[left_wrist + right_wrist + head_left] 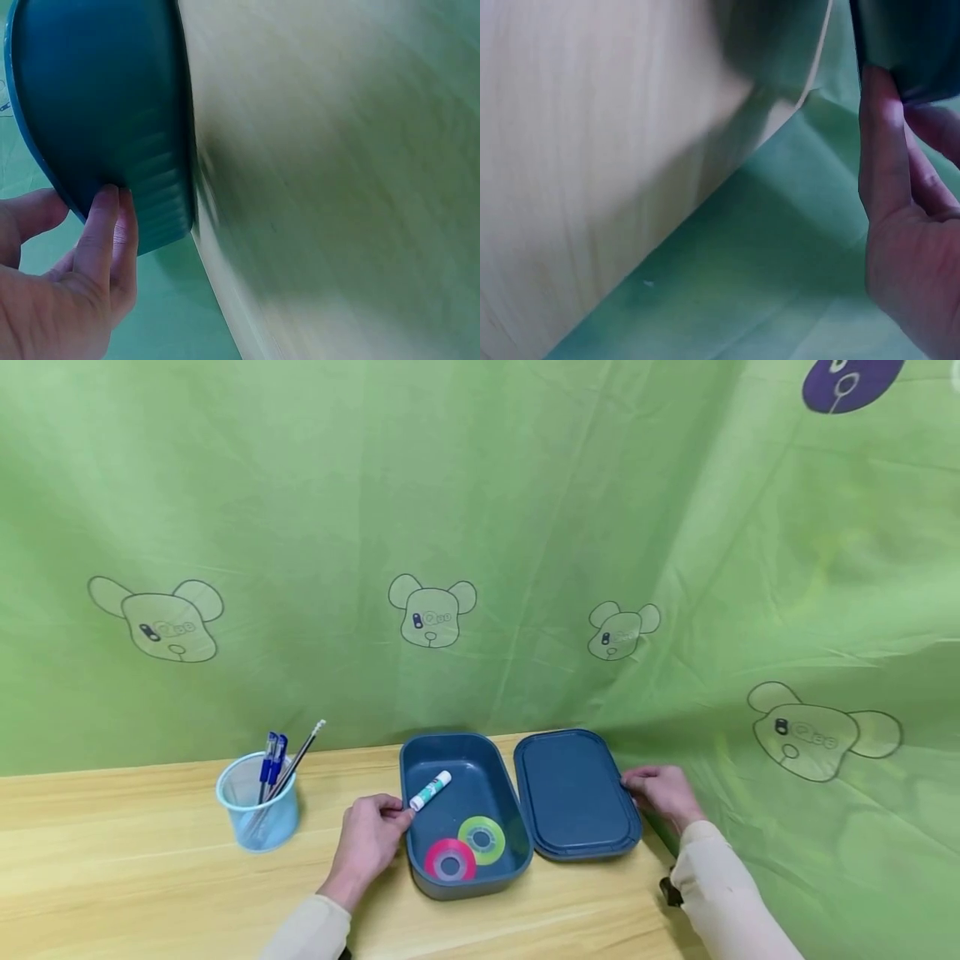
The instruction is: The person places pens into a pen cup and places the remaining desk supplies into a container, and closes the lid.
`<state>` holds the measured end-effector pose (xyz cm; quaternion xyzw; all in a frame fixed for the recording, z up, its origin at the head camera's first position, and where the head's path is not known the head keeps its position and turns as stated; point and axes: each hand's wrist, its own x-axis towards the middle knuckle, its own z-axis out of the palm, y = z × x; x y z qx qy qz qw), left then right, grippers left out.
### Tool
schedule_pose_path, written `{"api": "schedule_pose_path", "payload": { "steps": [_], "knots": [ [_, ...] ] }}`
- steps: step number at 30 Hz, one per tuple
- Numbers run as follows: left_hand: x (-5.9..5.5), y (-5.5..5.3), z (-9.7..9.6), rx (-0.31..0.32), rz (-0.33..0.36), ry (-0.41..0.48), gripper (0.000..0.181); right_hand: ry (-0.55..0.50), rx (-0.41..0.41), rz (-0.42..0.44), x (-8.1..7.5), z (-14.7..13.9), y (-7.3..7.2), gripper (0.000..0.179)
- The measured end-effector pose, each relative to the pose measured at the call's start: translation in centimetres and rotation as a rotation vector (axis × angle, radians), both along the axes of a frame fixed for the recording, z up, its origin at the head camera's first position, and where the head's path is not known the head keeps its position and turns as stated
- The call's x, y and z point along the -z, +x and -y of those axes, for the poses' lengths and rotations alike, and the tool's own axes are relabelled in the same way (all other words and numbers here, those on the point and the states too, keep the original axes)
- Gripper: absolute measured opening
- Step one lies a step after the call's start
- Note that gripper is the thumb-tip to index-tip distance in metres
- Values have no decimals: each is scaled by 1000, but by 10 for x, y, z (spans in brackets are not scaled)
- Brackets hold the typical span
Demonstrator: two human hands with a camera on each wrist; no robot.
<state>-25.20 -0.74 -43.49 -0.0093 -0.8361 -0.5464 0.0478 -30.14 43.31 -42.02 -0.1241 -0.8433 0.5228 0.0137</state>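
A dark blue plastic box (480, 793) stands uncovered on the table. Inside it lie a glue stick (431, 791), a green tape roll (495, 832) and a pink tape roll (465, 857). My left hand (369, 839) pinches the box's left wall, thumb at the rim and fingers against the outer side, as the left wrist view shows. To the right of the box is its matching blue lid (577, 793). My right hand (663, 793) grips the lid's right edge between thumb and fingers; in the right wrist view only a corner of the lid appears.
At the left, a light blue mesh pen cup (258, 818) holds blue pens (276, 760) and a thin dark stick with a pale tip. Green cloth (525, 527) printed with bear heads hangs behind and along the right side of the wooden table (112, 860).
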Motion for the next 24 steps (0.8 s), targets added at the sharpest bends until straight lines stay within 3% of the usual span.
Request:
{"api": "schedule_pose_path", "payload": {
  "steps": [10,24],
  "knots": [
    [0,1,-1,-18,-28,-14,18,10,60,-99,-19,3,7,36],
    [0,2,-1,-27,-26,-15,17,-159,-23,-108,-41,39,12,45]
  ]
}}
